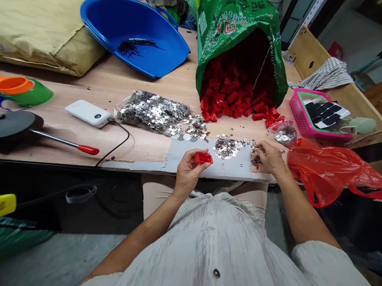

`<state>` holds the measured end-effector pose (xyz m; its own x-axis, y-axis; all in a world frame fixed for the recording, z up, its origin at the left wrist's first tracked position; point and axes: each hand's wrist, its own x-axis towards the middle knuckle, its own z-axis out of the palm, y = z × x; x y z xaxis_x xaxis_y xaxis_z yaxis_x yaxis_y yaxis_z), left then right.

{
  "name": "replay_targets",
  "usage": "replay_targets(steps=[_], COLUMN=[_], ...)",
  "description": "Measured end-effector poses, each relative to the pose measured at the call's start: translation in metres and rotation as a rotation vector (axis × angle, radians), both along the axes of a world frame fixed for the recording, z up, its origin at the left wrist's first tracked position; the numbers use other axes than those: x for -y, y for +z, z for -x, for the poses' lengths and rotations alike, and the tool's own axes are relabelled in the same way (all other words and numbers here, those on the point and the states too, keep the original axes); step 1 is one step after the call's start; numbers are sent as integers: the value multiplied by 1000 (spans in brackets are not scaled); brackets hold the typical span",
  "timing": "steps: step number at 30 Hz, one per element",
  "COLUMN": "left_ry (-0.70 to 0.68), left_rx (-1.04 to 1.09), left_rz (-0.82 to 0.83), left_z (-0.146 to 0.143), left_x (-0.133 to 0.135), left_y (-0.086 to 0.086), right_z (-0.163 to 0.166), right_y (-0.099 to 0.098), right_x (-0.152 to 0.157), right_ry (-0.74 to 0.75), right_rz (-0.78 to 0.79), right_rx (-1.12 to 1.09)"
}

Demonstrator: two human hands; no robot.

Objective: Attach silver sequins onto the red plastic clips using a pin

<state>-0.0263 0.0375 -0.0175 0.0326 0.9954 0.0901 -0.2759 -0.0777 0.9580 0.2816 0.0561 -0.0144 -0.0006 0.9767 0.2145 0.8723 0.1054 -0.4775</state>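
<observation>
Between the thumb and fingers of my left hand (189,171) is a small red plastic housing (203,158), its hollow side facing up, held above the grey mat (205,168). My right hand (270,157) is at a small pile of dark coppery parts (256,158) on the right, its fingers pinched together there. Whatever is in that pinch is too small to name. Between the two hands lies a heap of flat silvery metal pieces (227,148). A green sack (243,19) lies open behind, spilling many red plastic housings (234,98).
A clear bag of metal pieces (154,112), a white power bank (88,112) with a cable and a red-tipped lever (87,149) are on the left. Behind is a blue basin (145,27). A pink basket (301,118) and red plastic bag (338,166) lie right.
</observation>
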Motion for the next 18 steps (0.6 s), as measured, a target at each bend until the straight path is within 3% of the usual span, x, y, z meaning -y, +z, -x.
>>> replay_targets(steps=[6,11,18], left_ry=[6,34,51], left_rx=[-191,-355,-451], left_rz=[-120,-314,-454], left_z=[-16,-19,-17], left_x=[11,18,23], left_y=[-5,-7,-5], right_z=[65,109,123], right_y=[24,31,33], right_x=[24,43,45], right_ry=[119,230,364], right_rz=[-9,-76,-168], right_rx=[-406,-401,-326])
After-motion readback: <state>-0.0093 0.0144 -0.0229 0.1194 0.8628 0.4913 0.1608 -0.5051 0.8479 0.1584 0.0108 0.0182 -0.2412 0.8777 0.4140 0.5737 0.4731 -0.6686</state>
